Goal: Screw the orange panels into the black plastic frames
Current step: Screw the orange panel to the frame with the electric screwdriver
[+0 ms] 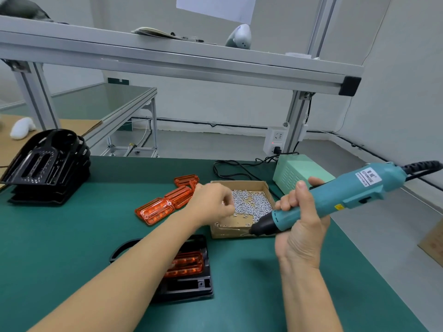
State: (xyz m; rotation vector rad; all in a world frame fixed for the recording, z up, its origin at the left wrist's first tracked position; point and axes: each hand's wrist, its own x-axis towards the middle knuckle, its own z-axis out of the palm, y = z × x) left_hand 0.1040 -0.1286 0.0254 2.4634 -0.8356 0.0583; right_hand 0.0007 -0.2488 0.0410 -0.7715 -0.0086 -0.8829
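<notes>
A: What is laid out, taken from the largest thing down?

B: A green surface (72, 236) fills the lower frame. At the left edge a stack of black plastic frames (45, 168) is kept, probably as stock within reach. Near the right edge, behind the box, a pale green power unit (297, 171) is seen.

A: And the piece being worked?

B: One black frame (189, 286) is laid flat at lower centre, partly hidden by the left forearm, with an orange panel (187, 263) seated in it. No screws can be made out in it, so fastening is judged to be pending. Spare orange panels (165, 204) are scattered at centre, just left of the cardboard box (239, 231).

A: How are the hands occupied?

B: The right hand (299, 226) is wrapped around the teal electric screwdriver (335, 200), which is held raised and slanted, tip down-left over the box's near edge, apparently parked clear until a screw is ready. The left hand (213, 204) is reached over the box; its fingers are curled, with small silvery bits glimpsed at them, likely screws pinched up, though this is blurred.

A: And the smallest items?

B: The screws (251, 202) are heaped loose in the box, placed beside the frame so that picking is short.
</notes>
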